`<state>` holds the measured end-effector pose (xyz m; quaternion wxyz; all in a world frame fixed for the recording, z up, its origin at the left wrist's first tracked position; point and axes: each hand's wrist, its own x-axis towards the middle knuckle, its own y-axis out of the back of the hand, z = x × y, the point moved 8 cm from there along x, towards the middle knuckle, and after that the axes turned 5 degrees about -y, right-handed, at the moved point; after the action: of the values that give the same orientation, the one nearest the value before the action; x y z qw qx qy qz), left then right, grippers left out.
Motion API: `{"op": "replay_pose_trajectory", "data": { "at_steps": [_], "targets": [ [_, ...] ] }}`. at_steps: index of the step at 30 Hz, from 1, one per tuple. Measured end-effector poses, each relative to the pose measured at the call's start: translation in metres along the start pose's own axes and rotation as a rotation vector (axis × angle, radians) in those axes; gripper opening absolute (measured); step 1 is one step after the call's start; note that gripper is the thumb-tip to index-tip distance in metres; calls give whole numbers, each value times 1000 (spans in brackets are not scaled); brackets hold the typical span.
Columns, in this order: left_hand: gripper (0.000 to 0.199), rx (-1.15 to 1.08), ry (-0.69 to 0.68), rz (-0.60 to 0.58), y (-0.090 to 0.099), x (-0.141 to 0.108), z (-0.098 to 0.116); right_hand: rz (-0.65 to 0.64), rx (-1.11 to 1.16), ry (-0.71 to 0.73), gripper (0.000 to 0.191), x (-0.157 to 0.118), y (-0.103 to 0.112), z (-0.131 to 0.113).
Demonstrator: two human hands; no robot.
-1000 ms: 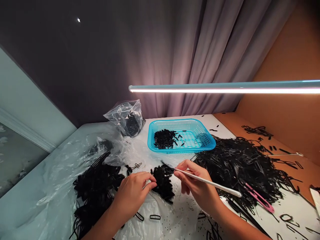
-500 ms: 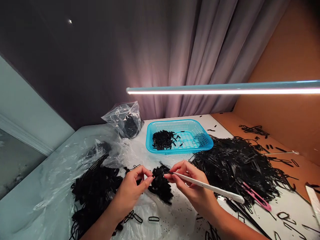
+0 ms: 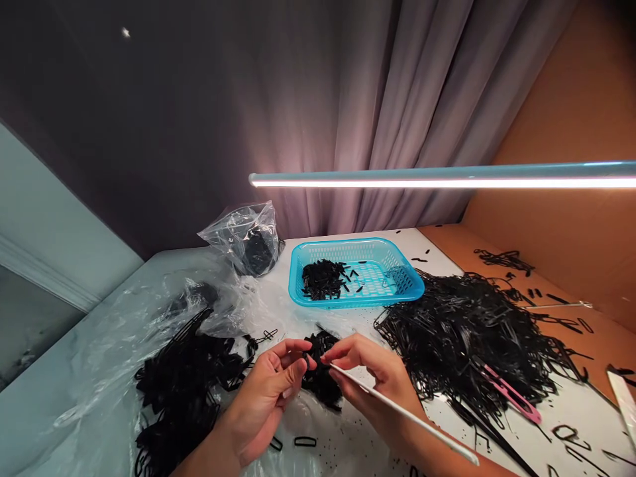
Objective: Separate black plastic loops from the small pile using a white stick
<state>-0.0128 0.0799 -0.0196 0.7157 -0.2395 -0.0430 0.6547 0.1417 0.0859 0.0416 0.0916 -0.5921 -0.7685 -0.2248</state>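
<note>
Grey curtain [image 3: 308,99] behind; white stick [image 3: 412,416] in pinch of right hand [image 3: 380,377], black piece [image 3: 307,361] between fingertips of left hand [image 3: 268,391].

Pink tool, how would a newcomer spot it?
Start at the blue basket, then move right to the large black heap. On the heap's near side lies the slim, slotted pink tool, its pink standing out where the heap is all black.

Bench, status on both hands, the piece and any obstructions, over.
Left hand: pinching small black piece. Right hand: gripping white stick. Black pile just beyond fingertips; nothing visibly blocking between hands.
</note>
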Motion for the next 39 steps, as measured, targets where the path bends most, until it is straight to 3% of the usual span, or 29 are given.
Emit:
{"op": "replay_pose_trajectory", "data": {
  "at_steps": [11, 22, 32, 39],
  "targets": [
    [9, -66, -10, -5, -7, -1, -1, -17, -71, 164, 11, -4, -4, -12],
    [16, -2, -28, 47, -5, -5, -6, -122, -219, 306, 7, -7, -13, -25],
    [17, 29, -93, 27, -4, -4, -3, -129, -241, 311, 7, -8, -12, -26],
    [21, 81, -187, 52, -4, -2, 2, -138, -398, 434, 14, -18, -23, -30]
  ]
}}
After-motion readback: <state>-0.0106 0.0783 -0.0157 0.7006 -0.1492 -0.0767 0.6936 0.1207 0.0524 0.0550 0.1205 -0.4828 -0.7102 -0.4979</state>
